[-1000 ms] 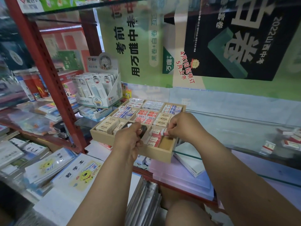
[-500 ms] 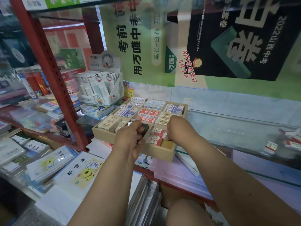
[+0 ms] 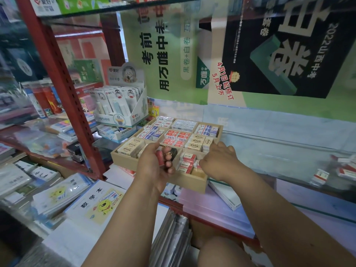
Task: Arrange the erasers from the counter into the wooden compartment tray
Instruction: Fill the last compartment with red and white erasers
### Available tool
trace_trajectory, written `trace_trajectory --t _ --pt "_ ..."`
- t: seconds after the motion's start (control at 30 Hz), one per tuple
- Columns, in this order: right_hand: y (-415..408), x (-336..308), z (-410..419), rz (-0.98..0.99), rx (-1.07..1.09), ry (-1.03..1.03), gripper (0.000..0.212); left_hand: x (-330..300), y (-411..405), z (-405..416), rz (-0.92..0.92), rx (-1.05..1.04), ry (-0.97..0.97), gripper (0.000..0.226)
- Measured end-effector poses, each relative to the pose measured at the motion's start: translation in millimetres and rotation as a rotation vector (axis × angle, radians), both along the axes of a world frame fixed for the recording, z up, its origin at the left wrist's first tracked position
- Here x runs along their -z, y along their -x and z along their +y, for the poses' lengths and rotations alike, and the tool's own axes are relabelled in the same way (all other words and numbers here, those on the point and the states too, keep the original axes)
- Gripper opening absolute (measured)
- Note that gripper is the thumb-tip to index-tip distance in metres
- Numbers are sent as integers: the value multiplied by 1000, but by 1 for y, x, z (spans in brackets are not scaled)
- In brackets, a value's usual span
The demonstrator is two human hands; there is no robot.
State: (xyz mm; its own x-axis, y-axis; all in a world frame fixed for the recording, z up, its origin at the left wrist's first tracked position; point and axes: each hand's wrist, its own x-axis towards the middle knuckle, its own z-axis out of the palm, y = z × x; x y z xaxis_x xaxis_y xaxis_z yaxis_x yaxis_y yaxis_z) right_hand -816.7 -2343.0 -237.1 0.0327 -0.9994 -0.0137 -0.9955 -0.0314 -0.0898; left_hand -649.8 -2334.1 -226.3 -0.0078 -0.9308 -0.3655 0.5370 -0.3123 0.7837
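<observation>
Several red-sleeved erasers (image 3: 160, 158) sit gripped in the left hand (image 3: 154, 166) over the wooden tray (image 3: 189, 183). The right hand (image 3: 219, 160), fingers loose and empty, hovers at the near-right compartment (image 3: 196, 171), partly filled. Feed singles across, laying each flush against its neighbours.

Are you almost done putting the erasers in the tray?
Nearly. Most of the tray is packed. The left hand holds a few erasers; the right hand works at the half-filled near-right compartment. Some loose erasers wait on the counter.
</observation>
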Motion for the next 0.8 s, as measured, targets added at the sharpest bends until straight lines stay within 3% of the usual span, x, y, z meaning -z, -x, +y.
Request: trace_trajectory --t 0.3,0.53,0.6,0.7,0.8 --pt "-2 0 0 -29 0 -7 52 -10 5 8 -50 -26 96 34" --pt "-1 1 -1 -116 24 -25 54 -10 5 5 -86 68 145 41" --pt "-2 -3 1 -331 -19 10 41 -6 8 6 -118 81 146 38" --pt "-10 -12 12 -876 -103 100 13 0 13 6 -152 80 200 34" --pt "-15 -15 15 -965 -165 193 10 2 16 8 -240 138 281 34"
